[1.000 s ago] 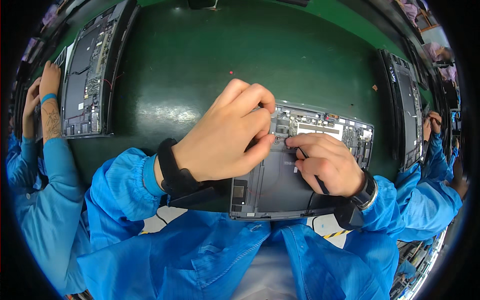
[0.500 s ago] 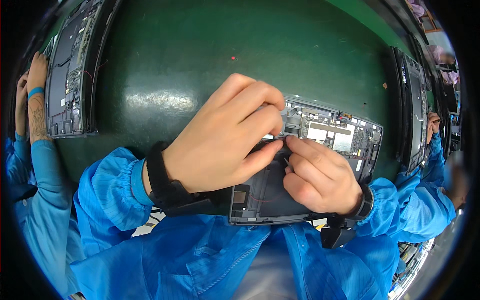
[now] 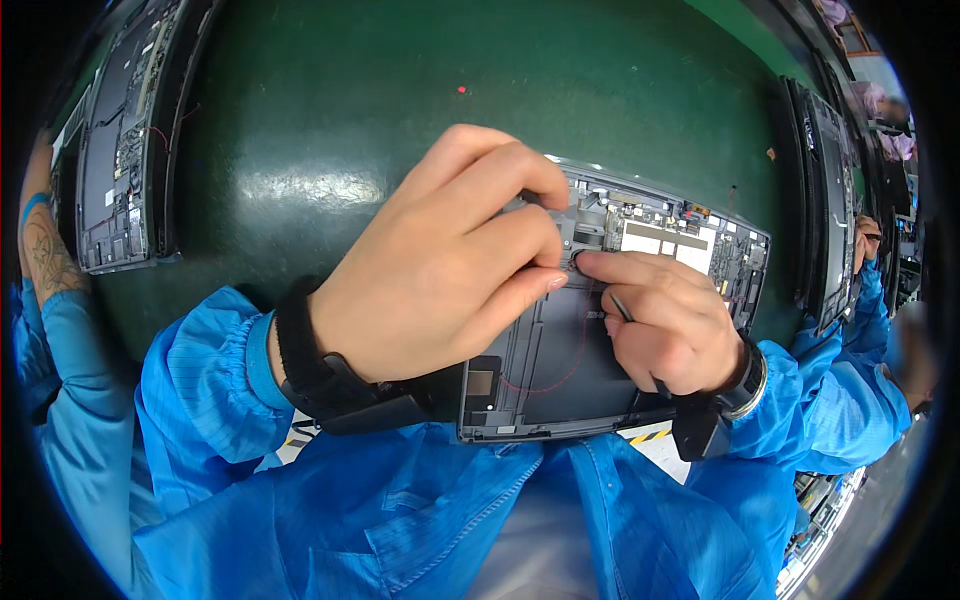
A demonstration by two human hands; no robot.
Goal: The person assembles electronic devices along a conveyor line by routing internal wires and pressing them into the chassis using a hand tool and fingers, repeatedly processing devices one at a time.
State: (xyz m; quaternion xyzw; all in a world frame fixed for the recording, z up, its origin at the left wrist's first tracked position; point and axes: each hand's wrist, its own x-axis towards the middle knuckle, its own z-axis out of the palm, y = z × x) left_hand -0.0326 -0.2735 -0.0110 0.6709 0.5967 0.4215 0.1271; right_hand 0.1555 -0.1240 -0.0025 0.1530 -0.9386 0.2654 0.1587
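Note:
An opened laptop base (image 3: 553, 375) lies in front of me, its battery area and circuit board bare, a thin red wire curving over the dark part. My left hand (image 3: 440, 250) covers its upper left corner. The fingers are curled down and the thumb points at the board; whatever lies under the fingertips is hidden. My right hand (image 3: 670, 320) presses its index fingertip on a small dark part at the board's lower edge, beside the left thumb. Its other fingers are folded round a slim dark metal tool (image 3: 621, 306), whose kind I cannot make out.
The laptop rests on a green worktop (image 3: 330, 90). More opened laptop bases stand stacked at the left (image 3: 120, 150) and right (image 3: 825, 200). A co-worker's tattooed forearm (image 3: 48, 245) is at far left, another person's hand (image 3: 866, 240) at far right. A small red dot shows on the worktop.
My right index finger has straightened onto the small part, and the slim tool shows more between the folded fingers. My left hand has shifted slightly up and left, its thumb now apart from the right index finger.

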